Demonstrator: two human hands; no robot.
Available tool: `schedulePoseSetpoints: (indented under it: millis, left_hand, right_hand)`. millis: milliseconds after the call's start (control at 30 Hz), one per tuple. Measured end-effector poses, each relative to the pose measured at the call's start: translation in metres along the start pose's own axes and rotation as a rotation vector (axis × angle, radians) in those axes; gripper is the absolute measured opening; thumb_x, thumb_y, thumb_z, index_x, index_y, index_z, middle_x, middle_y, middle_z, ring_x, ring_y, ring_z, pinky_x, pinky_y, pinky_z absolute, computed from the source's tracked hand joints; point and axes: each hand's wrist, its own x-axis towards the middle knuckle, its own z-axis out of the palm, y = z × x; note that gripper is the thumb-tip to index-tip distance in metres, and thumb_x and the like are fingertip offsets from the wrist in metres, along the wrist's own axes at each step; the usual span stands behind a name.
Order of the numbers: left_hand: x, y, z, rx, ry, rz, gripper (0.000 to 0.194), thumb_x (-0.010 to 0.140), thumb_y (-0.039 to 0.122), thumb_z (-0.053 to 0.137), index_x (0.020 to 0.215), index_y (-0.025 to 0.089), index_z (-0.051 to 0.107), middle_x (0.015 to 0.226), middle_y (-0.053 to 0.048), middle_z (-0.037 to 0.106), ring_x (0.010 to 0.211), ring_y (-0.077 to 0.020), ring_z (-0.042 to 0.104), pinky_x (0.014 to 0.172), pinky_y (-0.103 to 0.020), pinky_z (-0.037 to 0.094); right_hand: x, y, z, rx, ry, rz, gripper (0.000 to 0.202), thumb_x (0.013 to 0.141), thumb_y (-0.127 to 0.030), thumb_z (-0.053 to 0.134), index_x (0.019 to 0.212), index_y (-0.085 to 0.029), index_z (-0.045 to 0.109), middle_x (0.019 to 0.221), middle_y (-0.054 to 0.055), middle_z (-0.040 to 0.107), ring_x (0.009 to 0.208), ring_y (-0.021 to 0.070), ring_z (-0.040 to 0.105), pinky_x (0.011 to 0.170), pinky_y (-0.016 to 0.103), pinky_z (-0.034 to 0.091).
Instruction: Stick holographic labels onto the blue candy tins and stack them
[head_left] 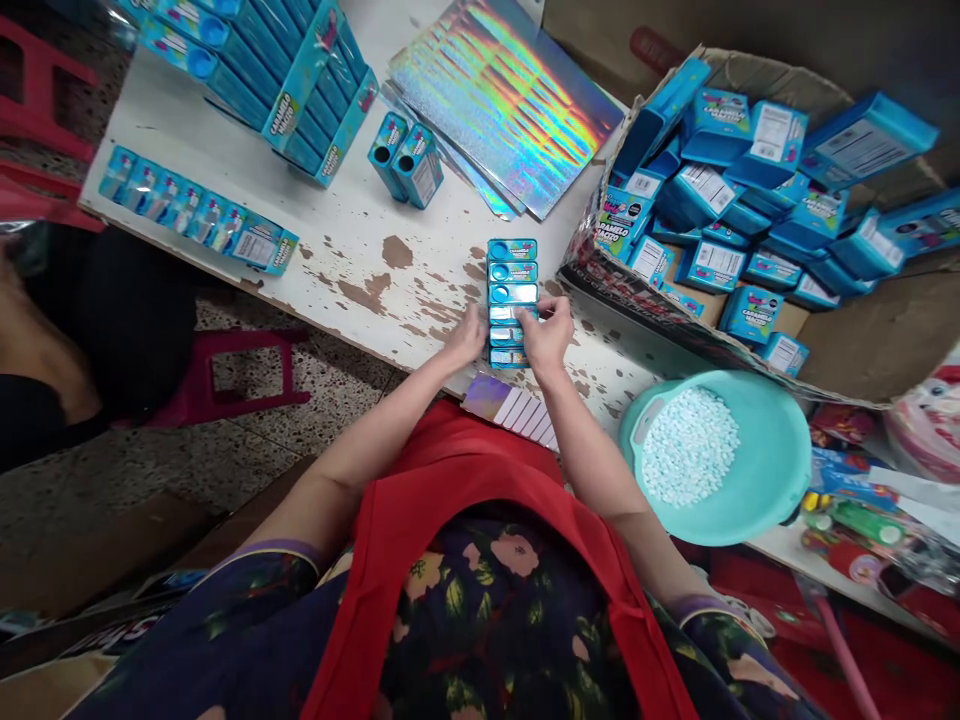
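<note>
A row of several small blue candy boxes [513, 271] stands on the white table in front of me. Silver stickers cover part of the tops of the nearer boxes, and round openings show on the farther ones. On the right side, my right hand [549, 335] grips a box in the row, its thumb over the silver top. My left hand [466, 338] is closed beside the row's left side; whatever its fingertips hold is too small to make out. Close to my apron, a shiny sticker sheet [510, 408] with pale strips lies at the table's edge.
Two blue boxes [406, 160] stand beyond the row, near holographic sheets [502, 100]. At right are a carton [622, 300] of blue boxes and a turquoise bowl [772, 450] of white candies. Packed display boxes [285, 110] and another row [199, 210] lie left, near a seated person [112, 320].
</note>
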Motion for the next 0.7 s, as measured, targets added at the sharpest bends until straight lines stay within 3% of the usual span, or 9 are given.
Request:
schedulePoseSetpoints:
  millis: [100, 167, 200, 267, 333, 367, 500, 700]
  left_hand:
    - [-0.008, -0.007, 0.003, 0.134, 0.044, -0.065, 0.017, 0.092, 0.028, 0.041, 0.103, 0.018, 0.049, 0.094, -0.007, 0.063, 0.085, -0.0222, 0.06, 0.074, -0.031, 0.044]
    - [-0.018, -0.013, -0.004, 0.154, 0.048, -0.065, 0.021, 0.093, 0.032, 0.04, 0.099, 0.019, 0.054, 0.095, -0.007, 0.064, 0.09, -0.0225, 0.06, 0.077, -0.031, 0.044]
    - [-0.025, -0.016, -0.007, 0.124, 0.006, -0.05, 0.025, 0.093, 0.036, 0.04, 0.096, 0.019, 0.057, 0.093, -0.006, 0.065, 0.09, -0.022, 0.06, 0.078, -0.031, 0.044]
    - [-0.041, -0.024, -0.012, -0.022, -0.183, -0.015, 0.031, 0.089, 0.045, 0.046, 0.092, 0.017, 0.061, 0.091, -0.005, 0.067, 0.089, -0.0208, 0.06, 0.078, -0.029, 0.045]
    - [-0.059, -0.03, -0.01, -0.207, -0.372, -0.008, 0.037, 0.082, 0.05, 0.055, 0.09, 0.016, 0.064, 0.087, -0.004, 0.068, 0.085, -0.0192, 0.06, 0.075, -0.027, 0.046]
    - [-0.066, -0.031, -0.007, -0.273, -0.401, -0.013, 0.038, 0.079, 0.051, 0.057, 0.089, 0.015, 0.065, 0.085, -0.003, 0.068, 0.082, -0.0184, 0.06, 0.074, -0.026, 0.046]
    - [-0.082, -0.03, 0.013, -0.289, -0.203, -0.027, 0.035, 0.081, 0.047, 0.053, 0.077, 0.015, 0.065, 0.078, -0.001, 0.066, 0.078, -0.0161, 0.058, 0.074, -0.025, 0.045]
    - [-0.081, -0.023, 0.022, -0.199, -0.091, -0.069, 0.033, 0.079, 0.045, 0.049, 0.068, 0.016, 0.06, 0.066, 0.0, 0.058, 0.07, -0.0155, 0.052, 0.067, -0.025, 0.041]
  right_hand:
    - [0.002, 0.01, -0.01, 0.176, -0.051, 0.025, 0.023, 0.074, -0.029, 0.062, 0.089, -0.021, 0.046, 0.095, 0.004, 0.066, 0.085, 0.0171, 0.063, 0.083, 0.035, 0.05]
    - [-0.01, 0.017, -0.024, 0.263, -0.012, 0.008, 0.026, 0.08, -0.033, 0.058, 0.1, -0.02, 0.047, 0.102, 0.007, 0.065, 0.092, 0.0169, 0.063, 0.083, 0.034, 0.05]
    - [-0.022, 0.021, -0.032, 0.253, 0.024, -0.004, 0.028, 0.082, -0.035, 0.057, 0.103, -0.02, 0.047, 0.105, 0.008, 0.065, 0.095, 0.017, 0.062, 0.084, 0.033, 0.05]
    - [-0.054, 0.03, -0.048, 0.135, 0.054, -0.032, 0.027, 0.086, -0.04, 0.055, 0.104, -0.019, 0.052, 0.103, 0.008, 0.065, 0.094, 0.0176, 0.061, 0.084, 0.033, 0.049]
    - [-0.089, 0.039, -0.058, -0.028, -0.058, -0.104, 0.026, 0.09, -0.041, 0.051, 0.101, -0.019, 0.058, 0.099, 0.008, 0.066, 0.092, 0.0192, 0.06, 0.085, 0.036, 0.048]
    - [-0.104, 0.044, -0.059, -0.111, -0.134, -0.173, 0.027, 0.091, -0.041, 0.05, 0.103, -0.02, 0.06, 0.101, 0.009, 0.066, 0.096, 0.021, 0.059, 0.088, 0.038, 0.047]
    - [-0.139, 0.058, -0.051, -0.429, -0.336, -0.394, 0.037, 0.092, -0.037, 0.051, 0.125, -0.021, 0.058, 0.126, 0.015, 0.061, 0.114, 0.0291, 0.052, 0.095, 0.047, 0.042]
    - [-0.144, 0.07, -0.048, -0.595, -0.423, -0.516, 0.045, 0.093, -0.027, 0.05, 0.137, -0.021, 0.048, 0.144, 0.014, 0.048, 0.131, 0.0313, 0.042, 0.106, 0.052, 0.033]
